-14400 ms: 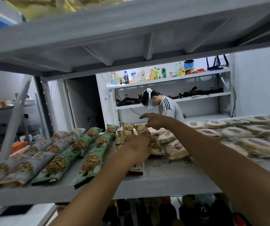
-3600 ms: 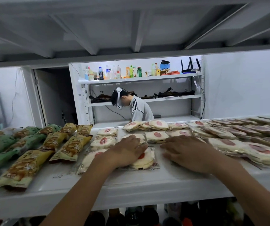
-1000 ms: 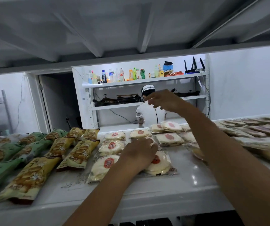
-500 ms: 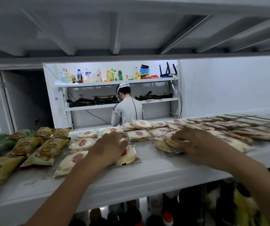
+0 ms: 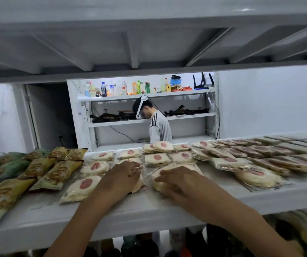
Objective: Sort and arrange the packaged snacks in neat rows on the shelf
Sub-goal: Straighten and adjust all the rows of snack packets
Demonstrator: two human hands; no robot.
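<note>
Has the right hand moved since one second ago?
Yes. The right hand came down and nearer: from above the rear packets onto a packet near the front edge of the shelf.

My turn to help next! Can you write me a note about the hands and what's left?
Left hand: flat on a front cake packet.
Right hand: flat on the neighbouring cake packet.
Done: green snack packs and yellow snack packs lie in rows at the left of the shelf; cake rows started beside them.
Left: straighten the overlapping cake packets on the right.

shelf (image 5: 130,210) — smooth painted metal | snack packs (image 5: 82,188) — glossy clear plastic
</note>
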